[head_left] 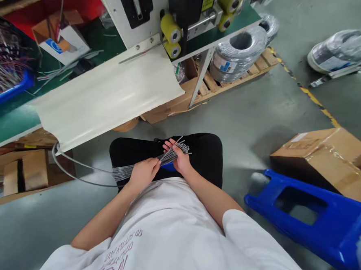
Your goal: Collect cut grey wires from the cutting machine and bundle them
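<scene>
A bundle of thin grey cables (123, 172) lies across my lap, its cut ends fanned out at the right. My left hand (144, 172) is closed around the bundle near its middle. At the fanned ends, my right hand (180, 157) has its thumb over the cables and its fingers behind them, partly extended. One or two strands poke up past the rest there. Toward the left, the cables run off my knee in a loop (74, 176) that reaches the corner of the cream sheet (109, 94).
A machine with yellow rollers (171, 28) stands on the green bench (13, 122). A blue bin (24, 82) of wires is at the left. Cable coils (240, 53) sit on a pallet (258, 70). A blue plastic stool (340, 226) and a cardboard box (328, 160) are at the right.
</scene>
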`<state>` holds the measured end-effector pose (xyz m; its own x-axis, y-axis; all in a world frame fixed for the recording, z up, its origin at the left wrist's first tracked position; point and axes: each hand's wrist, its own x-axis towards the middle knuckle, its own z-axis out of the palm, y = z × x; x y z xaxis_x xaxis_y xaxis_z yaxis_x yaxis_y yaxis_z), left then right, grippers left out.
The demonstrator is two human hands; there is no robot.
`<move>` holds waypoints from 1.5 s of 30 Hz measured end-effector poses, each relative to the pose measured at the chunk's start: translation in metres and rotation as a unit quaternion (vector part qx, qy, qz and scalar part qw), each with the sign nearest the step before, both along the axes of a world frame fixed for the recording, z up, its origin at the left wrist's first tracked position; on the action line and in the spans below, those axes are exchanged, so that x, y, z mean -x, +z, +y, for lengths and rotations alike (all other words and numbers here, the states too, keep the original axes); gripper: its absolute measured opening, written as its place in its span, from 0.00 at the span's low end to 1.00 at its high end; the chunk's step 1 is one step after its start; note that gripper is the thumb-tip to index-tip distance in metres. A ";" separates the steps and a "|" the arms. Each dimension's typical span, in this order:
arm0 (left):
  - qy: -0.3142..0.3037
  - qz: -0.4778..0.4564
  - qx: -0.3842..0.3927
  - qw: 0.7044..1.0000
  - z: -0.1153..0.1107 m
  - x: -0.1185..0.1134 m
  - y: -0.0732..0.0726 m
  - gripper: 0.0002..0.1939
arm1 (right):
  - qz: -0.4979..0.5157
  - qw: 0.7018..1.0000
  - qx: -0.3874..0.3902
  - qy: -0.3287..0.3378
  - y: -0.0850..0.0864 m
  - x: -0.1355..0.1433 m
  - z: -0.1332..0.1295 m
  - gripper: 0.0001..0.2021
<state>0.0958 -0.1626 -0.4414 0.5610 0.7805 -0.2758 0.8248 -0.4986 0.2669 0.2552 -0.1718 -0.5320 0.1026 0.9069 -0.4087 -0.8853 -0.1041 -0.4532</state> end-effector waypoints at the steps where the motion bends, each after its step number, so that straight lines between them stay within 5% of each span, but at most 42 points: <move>1: -0.006 0.011 -0.003 1.000 -0.001 0.000 0.000 0.18 | 0.001 1.000 0.000 -0.002 0.000 0.000 0.000 0.19; 8: -0.021 0.084 -0.130 0.988 0.003 0.013 -0.004 0.17 | -0.005 1.000 -0.005 -0.017 0.002 0.001 0.001 0.15; 15: -0.029 0.051 -0.071 0.996 -0.003 0.088 -0.021 0.24 | 0.037 0.999 0.021 -0.029 -0.001 -0.002 0.003 0.09; 19: 0.053 0.006 -0.075 0.996 -0.023 0.124 -0.037 0.25 | 0.072 0.996 0.032 -0.036 -0.007 -0.002 0.010 0.06; 24: 0.264 -0.106 -0.109 0.952 -0.035 0.170 -0.055 0.20 | 0.088 0.994 0.052 -0.041 -0.014 -0.003 0.017 0.07; 27: 0.275 -0.113 -0.163 0.941 -0.031 0.176 -0.048 0.18 | 0.095 0.993 0.054 -0.042 -0.014 -0.002 0.019 0.08; 30: 0.146 -0.122 -0.268 0.945 -0.012 0.149 -0.019 0.21 | 0.087 0.994 0.059 -0.033 -0.012 0.000 0.020 0.10; 34: -0.029 -0.181 -0.399 0.898 0.043 0.074 0.049 0.24 | 0.048 0.997 0.062 -0.016 -0.011 0.002 0.019 0.11; 39: 0.049 -0.119 -0.382 0.915 0.137 -0.021 0.123 0.23 | 0.000 0.998 0.067 -0.010 -0.012 0.001 0.011 0.07; 42: 0.085 -0.074 -0.348 0.931 0.175 -0.051 0.137 0.26 | 0.010 0.997 0.071 -0.028 -0.015 0.000 0.007 0.06; 45: 0.094 -0.035 -0.349 0.932 0.188 -0.060 0.136 0.23 | 0.015 0.996 0.085 -0.037 -0.018 -0.002 0.006 0.08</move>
<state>0.1555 0.0249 -0.3057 0.3944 0.8426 0.3669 0.9077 -0.4195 -0.0124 0.2572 -0.1662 -0.5498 0.1519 0.8147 -0.5597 -0.9063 -0.1112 -0.4078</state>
